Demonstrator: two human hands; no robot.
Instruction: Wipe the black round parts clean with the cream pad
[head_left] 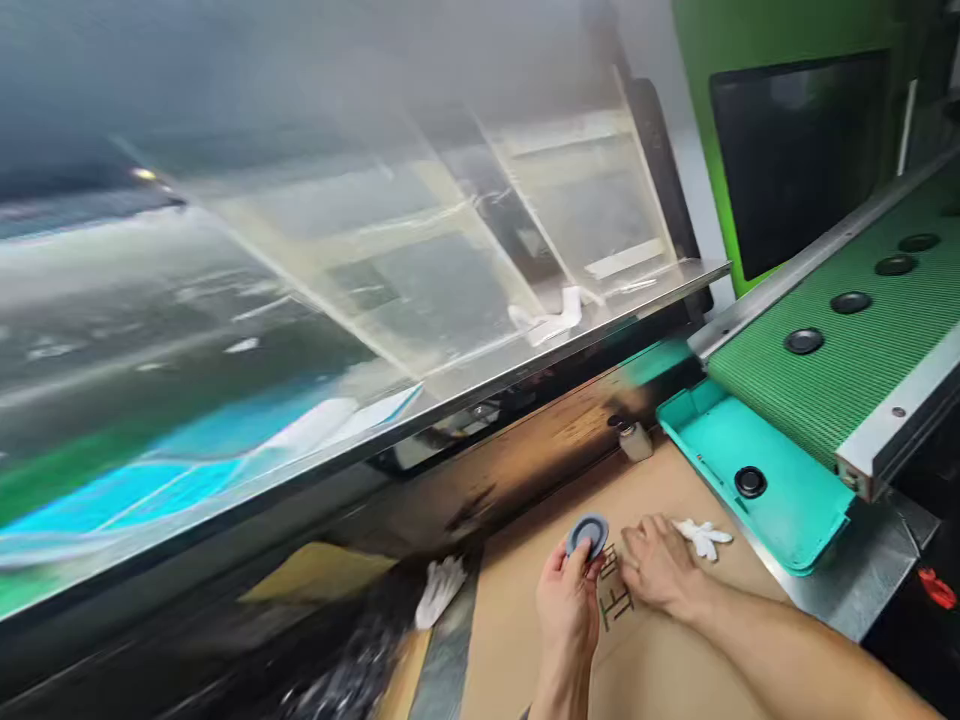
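Observation:
My left hand (571,590) holds a round grey-blue disc (588,536) between thumb and fingers above a brown cardboard surface (525,580). Just to its right, my right hand (660,562) is near the cardboard, its fingers curled; what they hold, if anything, is hidden. Dark written characters (616,600) show on the cardboard between the hands. Beside my right hand lies a white glove (705,538). A black round part (750,482) rests in the turquoise tray (795,510) beyond it.
Several black round parts sit on the green conveyor belt (885,350) at the right, above the tray. A small bottle (635,442) stands at the cardboard's back edge. Another white glove (441,590) lies to the left. A metal ledge (525,375) crosses behind.

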